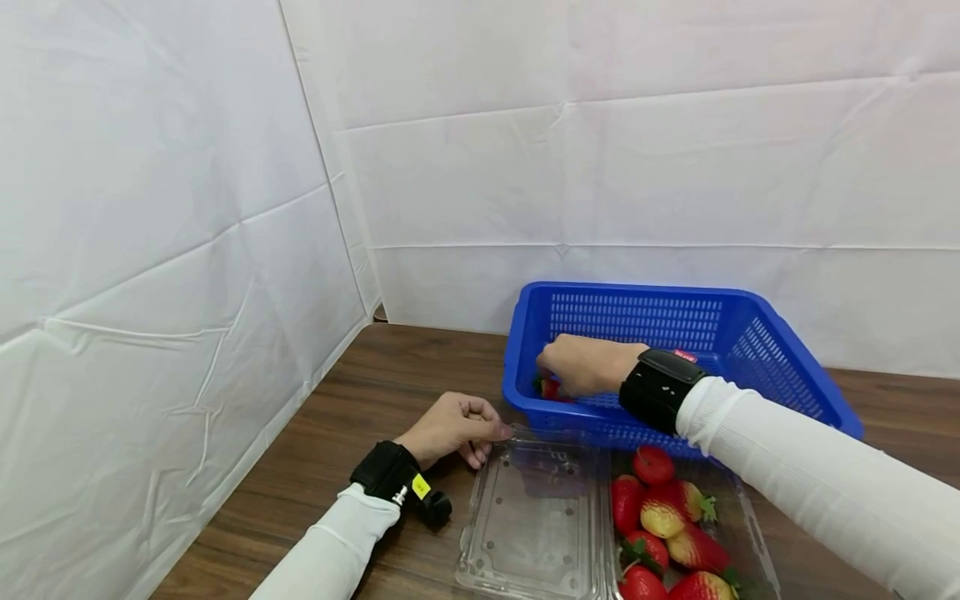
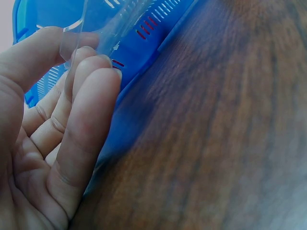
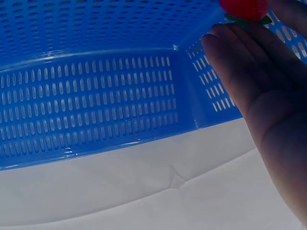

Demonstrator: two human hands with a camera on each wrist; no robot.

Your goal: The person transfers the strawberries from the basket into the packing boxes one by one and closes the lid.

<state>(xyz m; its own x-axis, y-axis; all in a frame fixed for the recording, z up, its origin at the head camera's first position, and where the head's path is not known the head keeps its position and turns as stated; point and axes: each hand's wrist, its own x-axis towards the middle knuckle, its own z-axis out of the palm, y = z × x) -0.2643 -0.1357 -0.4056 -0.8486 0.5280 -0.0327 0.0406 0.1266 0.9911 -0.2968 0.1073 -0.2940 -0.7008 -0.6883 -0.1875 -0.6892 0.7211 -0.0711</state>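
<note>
My left hand (image 1: 453,429) pinches the far left corner of the clear plastic lid (image 1: 536,521) of an opened clamshell box; the left wrist view shows the lid's edge (image 2: 73,45) between thumb and fingertips. My right hand (image 1: 588,365) reaches down into the blue basket (image 1: 637,292). There it holds a red strawberry (image 3: 244,8) with green leaves between thumb and fingertips; from the head the strawberry (image 1: 551,389) is partly covered by the hand. Several strawberries (image 1: 693,550), red and red-yellow, lie in the clamshell's right half.
The basket stands on the wooden table (image 1: 420,350) behind the clamshell box, close to the white cloth wall (image 1: 465,183). Another cloth wall (image 1: 165,208) borders the table at the left. A small red label (image 1: 685,356) shows inside the basket beyond the right wrist.
</note>
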